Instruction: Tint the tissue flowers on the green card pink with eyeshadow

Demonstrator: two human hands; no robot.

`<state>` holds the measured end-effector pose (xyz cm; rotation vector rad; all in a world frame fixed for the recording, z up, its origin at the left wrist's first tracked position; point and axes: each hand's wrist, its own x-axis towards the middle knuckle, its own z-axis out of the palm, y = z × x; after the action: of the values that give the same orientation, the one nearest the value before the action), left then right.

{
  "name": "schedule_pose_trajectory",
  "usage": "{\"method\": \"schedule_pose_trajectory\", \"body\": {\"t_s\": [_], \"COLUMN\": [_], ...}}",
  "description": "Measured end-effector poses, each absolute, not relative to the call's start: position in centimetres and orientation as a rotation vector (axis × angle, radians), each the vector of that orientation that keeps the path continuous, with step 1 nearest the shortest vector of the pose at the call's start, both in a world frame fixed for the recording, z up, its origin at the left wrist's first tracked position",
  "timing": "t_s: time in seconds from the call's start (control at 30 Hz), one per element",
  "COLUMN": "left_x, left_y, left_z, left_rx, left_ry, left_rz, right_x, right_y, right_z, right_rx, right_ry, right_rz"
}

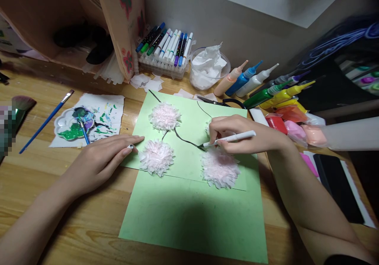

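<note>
My right hand [233,132] grips a white marker [237,137], its dark tip touching a black curved line on the green paper [189,221]. Pale pink tissue-paper flowers sit on the sheet: one at the upper left [165,116], one at the lower left [157,157] and one at the lower right [220,168]. Another flower is mostly hidden behind my right hand. Black lines run between the flowers and up to the sheet's top. Lying flat with its fingers stretched out, my left hand [108,154] rests at the paper's left edge.
A paint palette [63,124] with a brush lies on a stained tissue [114,107] at left, beside a blue paintbrush [44,124]. Behind the paper stand a marker box [166,67], a tub of tissue [209,65], scissors [233,102] and several paint bottles [266,93]. A black phone [337,186] lies right.
</note>
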<state>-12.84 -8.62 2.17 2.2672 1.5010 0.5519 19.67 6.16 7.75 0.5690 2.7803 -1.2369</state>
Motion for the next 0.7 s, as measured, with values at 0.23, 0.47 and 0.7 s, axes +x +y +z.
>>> {"method": "schedule_pose_trajectory", "body": {"t_s": [0.23,0.47,0.7], "left_x": [-12.71,-12.82,-12.83], "left_y": [-8.55,-8.57,-8.57], "left_z": [2.21,2.11,2.04], "left_rx": [2.270,2.290,2.289], "left_ry": [1.506,1.498,1.508], "left_rz": [0.553,0.556,0.563], "right_x": [19.52,19.59,19.73], "right_y": [6.07,6.11,6.20], "right_z": [7.42,7.50,7.86], "right_rx": [0.565,0.549,0.610], "right_ry": [2.823,2.823,2.726], "right_rz": [-1.236,-1.235,-1.264]}}
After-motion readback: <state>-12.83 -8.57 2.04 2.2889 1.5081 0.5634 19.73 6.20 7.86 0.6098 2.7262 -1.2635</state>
